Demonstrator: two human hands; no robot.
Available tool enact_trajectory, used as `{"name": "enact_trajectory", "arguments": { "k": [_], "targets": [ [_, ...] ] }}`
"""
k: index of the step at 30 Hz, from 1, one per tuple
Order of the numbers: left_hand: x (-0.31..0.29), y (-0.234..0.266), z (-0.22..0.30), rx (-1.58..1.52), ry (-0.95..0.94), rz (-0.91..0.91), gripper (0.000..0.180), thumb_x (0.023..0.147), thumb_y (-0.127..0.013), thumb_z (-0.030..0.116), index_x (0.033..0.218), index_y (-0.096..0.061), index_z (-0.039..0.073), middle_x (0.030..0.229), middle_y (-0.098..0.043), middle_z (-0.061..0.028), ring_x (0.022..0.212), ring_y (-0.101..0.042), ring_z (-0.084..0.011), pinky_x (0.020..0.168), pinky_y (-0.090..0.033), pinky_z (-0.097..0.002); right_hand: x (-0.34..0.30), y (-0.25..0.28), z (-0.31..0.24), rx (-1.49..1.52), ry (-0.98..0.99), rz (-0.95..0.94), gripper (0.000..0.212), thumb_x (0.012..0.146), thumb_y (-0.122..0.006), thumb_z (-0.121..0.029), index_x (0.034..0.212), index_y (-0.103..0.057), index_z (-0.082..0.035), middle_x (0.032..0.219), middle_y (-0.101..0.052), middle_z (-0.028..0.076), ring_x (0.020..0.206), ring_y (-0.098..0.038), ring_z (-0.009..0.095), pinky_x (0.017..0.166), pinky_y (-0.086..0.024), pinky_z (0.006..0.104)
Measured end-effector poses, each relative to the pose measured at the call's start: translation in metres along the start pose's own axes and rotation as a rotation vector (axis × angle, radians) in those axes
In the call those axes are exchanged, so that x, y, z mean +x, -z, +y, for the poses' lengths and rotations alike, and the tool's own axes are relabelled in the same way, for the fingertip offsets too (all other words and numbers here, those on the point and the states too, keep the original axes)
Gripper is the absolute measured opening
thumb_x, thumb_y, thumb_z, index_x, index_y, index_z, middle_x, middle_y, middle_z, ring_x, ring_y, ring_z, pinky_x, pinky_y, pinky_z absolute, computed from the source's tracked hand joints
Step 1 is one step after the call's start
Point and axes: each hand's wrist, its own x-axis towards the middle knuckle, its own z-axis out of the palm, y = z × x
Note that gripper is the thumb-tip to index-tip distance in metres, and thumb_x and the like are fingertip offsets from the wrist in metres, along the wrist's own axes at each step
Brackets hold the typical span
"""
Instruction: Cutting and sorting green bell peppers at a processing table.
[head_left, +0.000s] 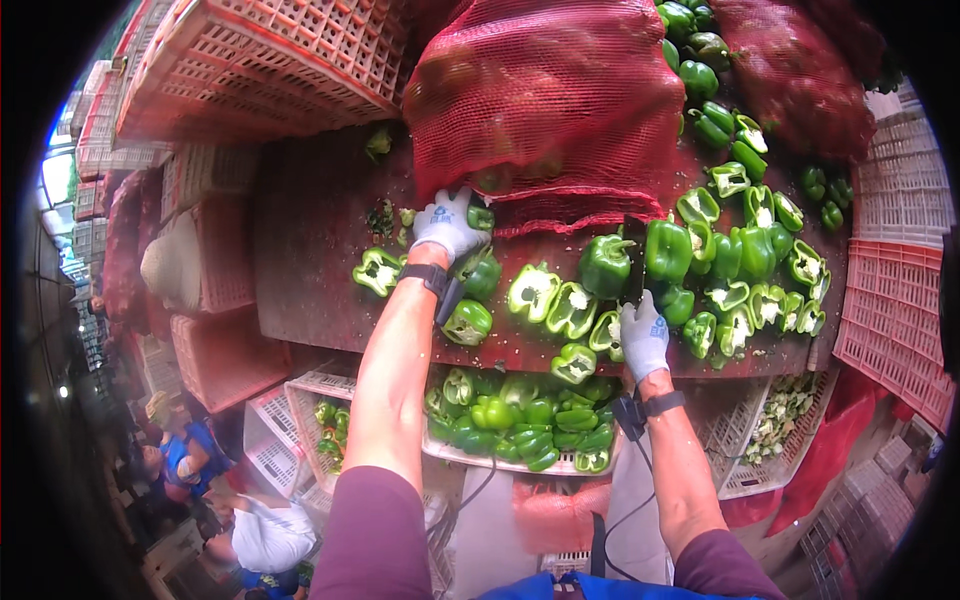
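Note:
My left hand point(452, 225), in a white glove, closes around a green bell pepper point(481, 216) at the open mouth of a red mesh sack point(545, 110). The sack bulges toward the far side of the dark table. In my gloved right hand point(645, 335) is a knife point(634, 262), its dark blade pointing away from me between whole peppers. A whole pepper point(605, 266) stands left of the blade, another point(668, 250) right of it. Halved peppers point(533, 292) with pale cores lie between my hands. More halves point(757, 206) spread over the table's right side.
A crate of cut peppers point(520, 425) sits below the table's near edge. To its right, another crate holds pale trimmings point(780, 420). Stacked pink crates point(270, 65) rise at the far left. A second mesh sack point(795, 80) lies far right. Other people point(270, 535) are at lower left.

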Motion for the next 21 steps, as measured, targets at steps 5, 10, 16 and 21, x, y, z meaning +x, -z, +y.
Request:
{"name": "enact_trajectory", "arguments": {
  "k": [5,10,16,21],
  "targets": [
    [-0.04,-0.033,0.037,-0.173,-0.379,-0.016,0.081,0.074,-0.081,0.043,0.142,-0.053,0.01,0.147,-0.046,-0.0274,0.131,-0.054,-0.0434,0.109,-0.047,-0.046,0.002,-0.001,0.009,0.043,0.021,0.02,0.038,0.1,-0.053,-0.03,0.129,-0.054,-0.006,0.091,-0.071,0.027,0.089,-0.068,0.048,0.08,-0.052,0.0572],
    [-0.067,-0.065,0.044,-0.536,-0.287,0.016,0.077,0.081,-0.08,0.037,0.147,-0.049,0.011,0.16,-0.03,-0.0291,0.136,-0.05,-0.0462,0.112,-0.045,-0.0459,-0.025,0.019,-0.005,0.183,0.109,0.112,0.028,0.1,-0.054,-0.022,0.124,-0.058,-0.008,0.084,-0.07,0.024,0.081,-0.068,0.046,0.071,-0.05,0.0552],
    [-0.071,-0.066,0.048,-0.403,-0.206,0.1,0.059,0.091,-0.071,0.04,0.137,-0.056,0.007,0.128,-0.061,-0.0203,0.112,-0.063,-0.0404,0.096,-0.051,-0.0485,-0.061,0.026,-0.061,0.229,0.027,0.047,0.026,0.1,-0.057,-0.02,0.121,-0.057,-0.004,0.072,-0.067,0.021,0.068,-0.068,0.042,0.061,-0.05,0.0502],
    [-0.056,-0.072,0.052,-0.408,-0.167,0.002,0.056,0.097,-0.063,0.041,0.139,-0.055,0.006,0.117,-0.066,-0.0206,0.109,-0.064,-0.0407,0.093,-0.051,-0.0495,-0.057,-0.018,-0.076,0.174,0.071,-0.144,0.032,0.1,-0.052,-0.025,0.124,-0.055,-0.004,0.081,-0.069,0.028,0.08,-0.068,0.049,0.075,-0.051,0.0583]
  ]
}}
